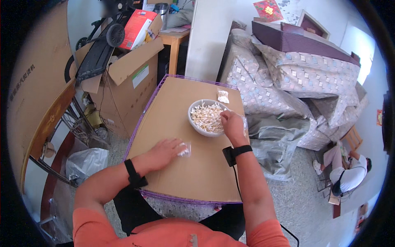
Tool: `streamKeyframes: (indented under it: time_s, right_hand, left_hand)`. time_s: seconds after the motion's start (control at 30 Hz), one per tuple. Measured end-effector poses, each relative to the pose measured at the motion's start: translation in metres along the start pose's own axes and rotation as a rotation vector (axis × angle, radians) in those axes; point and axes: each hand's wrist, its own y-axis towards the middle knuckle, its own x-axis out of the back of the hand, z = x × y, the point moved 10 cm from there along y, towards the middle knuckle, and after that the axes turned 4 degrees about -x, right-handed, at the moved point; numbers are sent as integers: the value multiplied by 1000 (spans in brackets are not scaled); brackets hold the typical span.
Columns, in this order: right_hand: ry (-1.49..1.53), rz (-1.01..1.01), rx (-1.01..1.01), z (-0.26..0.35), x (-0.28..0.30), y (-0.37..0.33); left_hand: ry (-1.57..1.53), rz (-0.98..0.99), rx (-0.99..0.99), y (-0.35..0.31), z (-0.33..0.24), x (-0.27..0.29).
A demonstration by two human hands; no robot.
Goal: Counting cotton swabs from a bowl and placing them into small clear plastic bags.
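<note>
A pale round bowl (210, 133) heaped with cotton swabs (205, 117) stands on a brown cardboard sheet (164, 109) laid over the table. At the bowl's right rim, my right hand (233, 124) is closed in a pinch by the swabs; what sits between its fingertips is hidden. My left hand (165, 153) rests low over the cardboard, left of and nearer than the bowl. Its fingertips hold the edge of a small clear plastic bag (185, 150) with something white inside. Behind the bowl lies a filled packet of swabs (223, 96).
Purple edging (145, 108) runs around the tabletop. Clear plastic (245, 123) lies near its right edge. A large open carton (135, 88) stands at the far left, and covered furniture (308, 70) fills the right. Another person (349, 177) sits far right. A cable (237, 181) hangs from my right wristband.
</note>
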Motion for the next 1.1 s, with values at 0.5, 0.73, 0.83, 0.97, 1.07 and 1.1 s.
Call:
streamKeyframes:
  time_s: [0.5,0.73,0.83,0.97,1.07,1.1]
  right_hand:
    - [1285,-101,-299,-26,19,-25]
    - [1868,37,-262,3,-26,-44]
    - [1845,50,-237,-1,-24,-48]
    - [1828,-28,-256,-12,-21,-50]
    - [1656,-75,-214,-11,-16,-49]
    - [1545,-100,-183,-10,-12,-49]
  left_hand:
    - [-936,-568,392,70,65,89]
    - [-1725,-724,138,125,43,45]
    - [-1854,-681,81,133,44,26]
    - [-2002,-644,16,131,45,10]
    - [-2005,-654,32,127,47,6]
    - [-1980,-669,68,125,49,4]
